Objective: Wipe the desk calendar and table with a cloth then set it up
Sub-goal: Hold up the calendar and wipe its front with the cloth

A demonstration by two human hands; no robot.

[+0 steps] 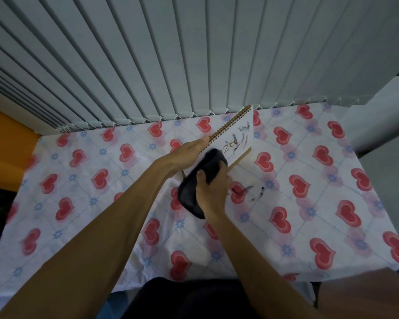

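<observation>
Centre of frame. The left hand (189, 149) pinches the near end of the desk calendar (236, 133) at its spiral binding, whose long axis rises toward the upper right. Just right, the right hand (211, 191) is clenched on a dark, soft cloth (203, 178) pressed against the calendar's smooth, ink-smeared page. Further right, dark smudges (251, 192) mark the table (320, 203) under its crinkled heart-print cover.

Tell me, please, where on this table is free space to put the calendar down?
The tablecloth is bare right of the dark smears, and also left of the left hand toward the orange wall. The middle is crowded: calendar, cloth, right hand.
</observation>
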